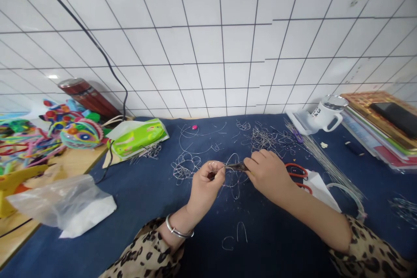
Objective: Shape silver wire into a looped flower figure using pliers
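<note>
Over the middle of the dark blue cloth, my left hand [208, 182] is closed in a pinch on a thin silver wire [233, 155]. My right hand [267, 173] is wrapped round a pair of dark pliers [239, 167]. The jaws of the pliers point left and meet the wire at my left fingertips. Their handles are hidden inside my right fist. Below and behind the hands lie loops of bent wire [235, 191]. A further tangle of wire shapes [184, 168] rests just left of my left hand.
Red-handled scissors [297, 171] lie beside my right forearm. Behind are a wire heap [265, 139], a bundle of straight wires [325, 160] and a white mug [329, 115]. At left are a green tissue pack [138, 139], a plastic bag [65, 204] and a red-brown flask [89, 97].
</note>
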The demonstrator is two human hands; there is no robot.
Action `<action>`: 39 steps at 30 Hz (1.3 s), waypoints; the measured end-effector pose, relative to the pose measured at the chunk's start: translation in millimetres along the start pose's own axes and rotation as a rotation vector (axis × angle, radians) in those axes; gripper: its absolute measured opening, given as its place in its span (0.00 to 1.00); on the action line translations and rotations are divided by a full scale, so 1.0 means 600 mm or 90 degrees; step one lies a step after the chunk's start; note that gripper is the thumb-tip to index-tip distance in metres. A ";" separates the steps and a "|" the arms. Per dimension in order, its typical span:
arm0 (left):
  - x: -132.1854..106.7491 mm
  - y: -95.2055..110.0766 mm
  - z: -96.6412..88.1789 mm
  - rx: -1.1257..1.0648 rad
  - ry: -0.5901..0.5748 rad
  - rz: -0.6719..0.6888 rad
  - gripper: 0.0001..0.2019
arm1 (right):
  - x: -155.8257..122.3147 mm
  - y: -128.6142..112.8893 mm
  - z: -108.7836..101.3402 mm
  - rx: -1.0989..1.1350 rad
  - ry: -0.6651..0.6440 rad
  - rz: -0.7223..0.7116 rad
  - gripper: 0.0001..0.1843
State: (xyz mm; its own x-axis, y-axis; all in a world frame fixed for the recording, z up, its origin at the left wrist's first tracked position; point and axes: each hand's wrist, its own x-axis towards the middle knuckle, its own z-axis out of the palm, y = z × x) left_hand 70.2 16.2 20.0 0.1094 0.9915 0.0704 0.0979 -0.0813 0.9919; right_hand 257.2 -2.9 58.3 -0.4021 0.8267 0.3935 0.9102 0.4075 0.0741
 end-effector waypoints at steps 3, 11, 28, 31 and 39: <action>-0.002 0.000 0.000 0.002 0.009 0.009 0.05 | -0.001 -0.004 -0.003 -0.055 0.018 -0.005 0.07; -0.007 0.005 0.004 0.038 0.048 0.063 0.04 | -0.002 -0.011 -0.005 -0.115 0.042 -0.014 0.09; 0.000 0.014 -0.002 -0.028 -0.116 -0.051 0.02 | -0.007 0.008 -0.025 0.050 -0.183 0.058 0.09; 0.003 0.009 -0.001 -0.094 -0.149 -0.079 0.02 | -0.008 0.007 -0.028 0.041 -0.193 0.067 0.09; 0.006 0.003 0.002 -0.192 -0.159 -0.106 0.02 | -0.007 0.004 -0.036 -0.019 -0.139 0.044 0.05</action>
State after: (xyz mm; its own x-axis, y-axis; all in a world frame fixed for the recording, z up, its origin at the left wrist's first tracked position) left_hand 72.0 19.6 21.7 0.3571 0.9302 -0.0847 -0.1550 0.1485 0.9767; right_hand 263.1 -13.8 76.5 -0.3479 0.9177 0.1917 0.9375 0.3383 0.0817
